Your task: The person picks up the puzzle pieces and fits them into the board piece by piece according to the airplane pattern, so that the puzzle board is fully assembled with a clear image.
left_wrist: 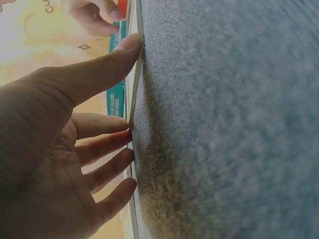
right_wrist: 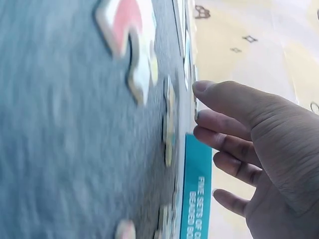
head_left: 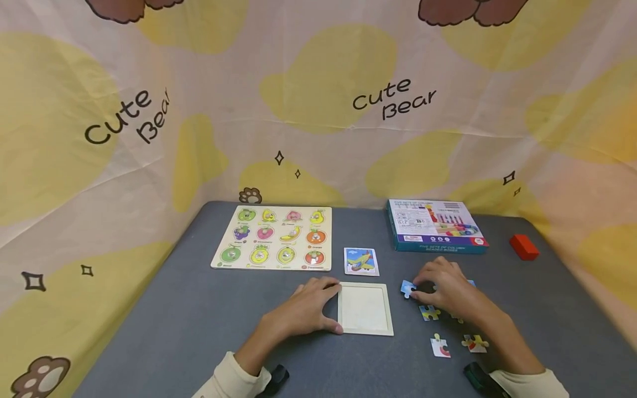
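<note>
My right hand (head_left: 445,284) pinches a blue jigsaw piece (head_left: 407,288) between thumb and fingertips, to the right of a shallow, pale wooden puzzle tray (head_left: 390,309). At the tray's left side rests my left hand (head_left: 311,307), its index fingertip by the far corner and its thumb by the near one. Seen from the left wrist, the thumb and fairly straight fingers are spread along the tray's edge. Below the right hand lie a blue-and-yellow piece (head_left: 429,313), a white-and-pink piece (head_left: 440,347) and a yellow-and-red pair (head_left: 475,343). The right hand partly hides several other pieces.
Behind the tray lies a picture card (head_left: 361,261) of a yellow airplane. A fruit puzzle board (head_left: 271,237) is at the back left, a flat boxed bead set (head_left: 438,226) at the back right. Near the right edge sits a red block (head_left: 524,247). Printed cloth surrounds the grey table.
</note>
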`<act>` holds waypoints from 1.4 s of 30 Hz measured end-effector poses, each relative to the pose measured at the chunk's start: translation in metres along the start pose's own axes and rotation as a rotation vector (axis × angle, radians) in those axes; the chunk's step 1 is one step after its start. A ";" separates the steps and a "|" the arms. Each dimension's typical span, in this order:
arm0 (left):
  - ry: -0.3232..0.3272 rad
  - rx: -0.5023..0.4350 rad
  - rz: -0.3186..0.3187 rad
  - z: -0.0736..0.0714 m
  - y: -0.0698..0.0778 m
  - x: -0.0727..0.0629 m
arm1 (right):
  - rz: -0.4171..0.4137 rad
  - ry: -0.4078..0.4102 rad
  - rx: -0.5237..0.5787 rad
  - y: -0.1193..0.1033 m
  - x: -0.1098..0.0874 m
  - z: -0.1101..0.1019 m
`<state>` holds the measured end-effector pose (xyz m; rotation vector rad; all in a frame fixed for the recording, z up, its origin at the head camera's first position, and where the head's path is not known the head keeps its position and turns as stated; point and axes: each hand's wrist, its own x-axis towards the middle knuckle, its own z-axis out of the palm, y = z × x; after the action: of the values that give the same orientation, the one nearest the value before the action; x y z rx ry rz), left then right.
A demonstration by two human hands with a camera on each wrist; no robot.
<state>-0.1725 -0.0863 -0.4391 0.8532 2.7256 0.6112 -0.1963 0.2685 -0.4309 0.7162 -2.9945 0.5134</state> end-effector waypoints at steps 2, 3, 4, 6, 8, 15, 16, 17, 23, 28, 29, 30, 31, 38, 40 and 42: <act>0.001 0.001 0.002 0.000 0.000 0.000 | -0.024 0.002 -0.004 -0.006 0.002 0.001; 0.001 0.002 0.003 -0.001 0.000 -0.001 | -0.034 0.004 -0.007 -0.009 0.003 0.002; 0.000 0.001 0.003 -0.001 0.000 -0.001 | -0.044 0.006 -0.012 -0.012 0.005 0.003; -0.002 -0.002 0.001 -0.001 -0.001 -0.001 | -0.063 0.015 -0.017 -0.017 0.007 0.004; -0.004 -0.004 -0.001 -0.001 -0.001 0.000 | -0.075 0.025 -0.025 -0.022 0.009 0.006; 0.007 0.008 0.005 -0.001 -0.001 0.000 | -0.152 0.037 -0.023 -0.038 0.022 0.012; 0.009 0.008 0.007 -0.002 -0.001 0.000 | -0.153 0.032 -0.020 -0.041 0.023 0.013; 0.012 0.007 0.010 -0.002 -0.001 0.000 | -0.160 0.028 -0.014 -0.043 0.025 0.014; 0.011 0.011 0.013 -0.003 0.000 -0.001 | -0.185 0.011 -0.012 -0.059 0.033 0.021; 0.014 0.004 0.019 -0.003 0.000 -0.001 | -0.246 0.028 -0.022 -0.067 0.039 0.027; 0.013 0.004 0.018 -0.004 0.001 -0.001 | -0.257 0.030 -0.021 -0.068 0.041 0.028; 0.011 0.004 0.016 -0.004 0.001 -0.001 | -0.269 0.033 -0.022 -0.069 0.042 0.029; 0.011 0.003 0.014 -0.004 0.001 -0.001 | -0.279 0.034 -0.023 -0.070 0.043 0.030; 0.011 0.005 0.011 -0.004 0.001 -0.002 | -0.294 0.020 -0.016 -0.081 0.049 0.034; 0.012 0.004 0.014 -0.004 0.001 -0.002 | -0.290 0.019 -0.024 -0.084 0.050 0.036; 0.011 0.001 0.015 -0.003 0.001 -0.002 | -0.284 0.019 -0.033 -0.086 0.051 0.038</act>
<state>-0.1716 -0.0877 -0.4355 0.8739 2.7314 0.6196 -0.2018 0.1614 -0.4352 1.1028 -2.8071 0.4505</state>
